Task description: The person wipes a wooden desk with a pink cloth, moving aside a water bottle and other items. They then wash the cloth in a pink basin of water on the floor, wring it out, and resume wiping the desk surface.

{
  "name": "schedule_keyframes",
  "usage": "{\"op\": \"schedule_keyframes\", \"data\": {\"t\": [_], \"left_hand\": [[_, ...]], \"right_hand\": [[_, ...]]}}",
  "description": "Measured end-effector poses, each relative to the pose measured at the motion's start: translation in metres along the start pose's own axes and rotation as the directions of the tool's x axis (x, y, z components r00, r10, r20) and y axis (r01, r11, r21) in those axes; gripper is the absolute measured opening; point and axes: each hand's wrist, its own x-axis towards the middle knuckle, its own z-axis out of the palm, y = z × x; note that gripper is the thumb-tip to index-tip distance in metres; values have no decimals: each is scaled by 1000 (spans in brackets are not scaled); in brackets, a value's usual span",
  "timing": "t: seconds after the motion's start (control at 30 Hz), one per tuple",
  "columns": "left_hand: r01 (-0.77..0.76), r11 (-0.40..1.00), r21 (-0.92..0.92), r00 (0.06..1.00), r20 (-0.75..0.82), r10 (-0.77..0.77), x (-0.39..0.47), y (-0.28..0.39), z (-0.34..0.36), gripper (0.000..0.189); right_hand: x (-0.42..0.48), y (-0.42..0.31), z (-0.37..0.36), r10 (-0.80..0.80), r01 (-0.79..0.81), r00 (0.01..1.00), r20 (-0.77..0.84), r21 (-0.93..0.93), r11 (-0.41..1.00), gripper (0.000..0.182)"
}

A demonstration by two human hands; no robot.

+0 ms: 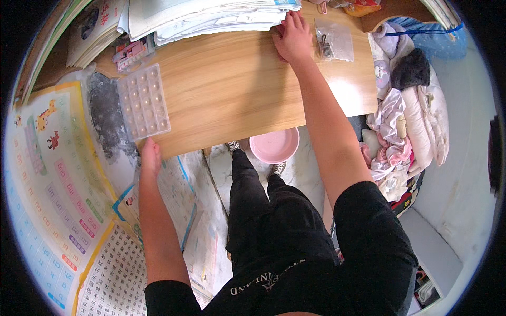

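My right hand (pixel 294 37) is at the back of the wooden desk (pixel 221 87), against the right end of a tall stack of papers and books (pixel 225 17); its fingertips are partly hidden there. At the desk's front left corner is my left hand (pixel 151 156), its fingers at the edge, just below a clear plastic compartment box (pixel 144 102) with round bumps. Whether it grips the edge does not show. Right of my right hand lies a clear plastic bag (pixel 335 41) with small dark items in it.
A pink basin (pixel 274 146) stands on the floor by my feet. Folded bedding and clothes (pixel 419 118) are piled at the right. Posters with writing (pixel 59 170) cover the left wall. More books (pixel 95 31) and a small pink package (pixel 132 53) sit at the back left.
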Motion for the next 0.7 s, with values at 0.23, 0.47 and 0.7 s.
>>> {"op": "schedule_keyframes", "data": {"t": [0.23, 0.47, 0.7], "left_hand": [[-3, 997, 77, 1000, -12, 4, -12, 14, 16, 57], [-75, 997, -12, 997, -8, 75, 15, -9, -3, 50], [54, 997, 46, 996, 67, -57, -18, 22, 7, 51]], "right_hand": [[-56, -10, -26, -40, 59, 988, 150, -122, 991, 69], [-197, -36, -117, -31, 13, 945, 327, 57, 998, 74], [-87, -17, -84, -104, 95, 992, 71, 121, 988, 68]]}}
